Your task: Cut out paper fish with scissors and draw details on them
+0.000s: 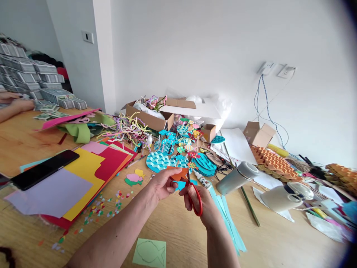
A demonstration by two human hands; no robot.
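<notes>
Between the thumb and fingers of my left hand [164,185] is a piece of orange paper [177,175]. My right hand [201,203] grips red-handled scissors [197,201], whose blades meet the right edge of the orange paper. Just below the orange piece shows some blue paper [182,185]; whether a hand touches it I cannot tell. Left of my left hand lie small cut-out paper fish [134,179] in pink, green and yellow. A green paper square [150,253] with a pencilled fish outline rests on the table between my forearms.
Coloured paper sheets [92,163] with a black phone [46,169] on top lie at left, confetti bits [107,204] beside them. Decorated blue discs [157,161] stand ahead. A grey tumbler [237,178] and white mug [284,196] are at right. Another person's hand [21,105] is at far left.
</notes>
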